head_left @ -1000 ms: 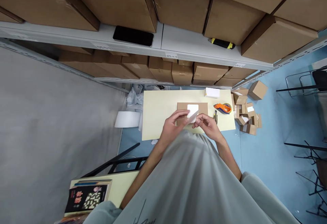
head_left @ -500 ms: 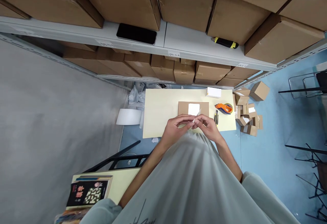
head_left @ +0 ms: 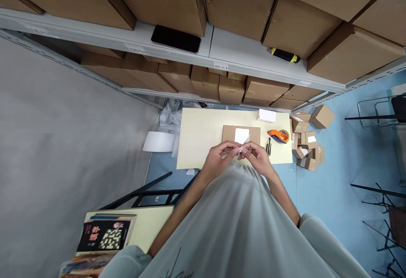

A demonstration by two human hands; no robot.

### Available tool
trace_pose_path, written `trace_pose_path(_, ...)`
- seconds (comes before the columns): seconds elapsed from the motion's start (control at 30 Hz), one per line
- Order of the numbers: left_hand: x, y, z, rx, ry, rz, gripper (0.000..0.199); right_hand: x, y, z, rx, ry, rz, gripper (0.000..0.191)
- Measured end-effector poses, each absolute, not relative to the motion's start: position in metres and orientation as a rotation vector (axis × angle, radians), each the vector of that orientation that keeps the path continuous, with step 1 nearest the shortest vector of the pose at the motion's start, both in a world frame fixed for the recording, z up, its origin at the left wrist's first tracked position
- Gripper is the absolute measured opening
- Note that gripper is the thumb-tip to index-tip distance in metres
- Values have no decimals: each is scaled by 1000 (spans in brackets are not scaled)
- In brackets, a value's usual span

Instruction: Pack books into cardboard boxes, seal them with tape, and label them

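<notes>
Both hands meet over the near edge of a pale yellow table (head_left: 199, 138). My left hand (head_left: 219, 156) pinches a small white paper piece (head_left: 245, 141) from the left. From the right, my right hand (head_left: 255, 156) has its thumb and fingers closed on the same piece. Just beyond the fingers lies a flat brown cardboard box (head_left: 229, 133) with a white label (head_left: 241, 135) on top. To its right are a black and yellow cutter (head_left: 268, 146) and an orange tape dispenser (head_left: 279, 136).
A white box (head_left: 267, 115) stands at the table's back right. Shelves of cartons (head_left: 231, 90) rise behind, with a black phone (head_left: 176, 39) and another cutter (head_left: 285, 55) on a ledge. Small cartons (head_left: 307, 143) lie right; books (head_left: 106, 233) sit lower left.
The paper piece has shifted slightly between my fingertips, and more of it shows between the hands. The camera view has tilted a little. Both hands keep their hold.
</notes>
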State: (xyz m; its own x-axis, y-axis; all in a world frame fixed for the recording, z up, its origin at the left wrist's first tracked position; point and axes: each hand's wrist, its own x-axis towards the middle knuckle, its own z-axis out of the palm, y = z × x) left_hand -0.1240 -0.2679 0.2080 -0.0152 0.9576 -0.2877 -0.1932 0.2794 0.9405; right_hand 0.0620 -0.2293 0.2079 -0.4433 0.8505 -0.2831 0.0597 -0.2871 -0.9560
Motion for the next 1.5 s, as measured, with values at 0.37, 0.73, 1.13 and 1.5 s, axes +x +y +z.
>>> trace_pose_path(0.37,-169,-276,190,543,1283,1368,41,63,-208,202,-1274,-1470,1678,28)
trace_pose_path(0.73,-261,-326,164,139,1337,1821,40,-2,-153,177,-1321,-1633,1499,19)
trace_pose_path(1.13,-370,-407,152,8,1495,2142,40,-190,-100,92,-1289,-1704,1789,23)
trace_pose_path(1.5,-341,-403,170,238,1733,1699,49,-306,-106,67,-1052,-2351,1582,69)
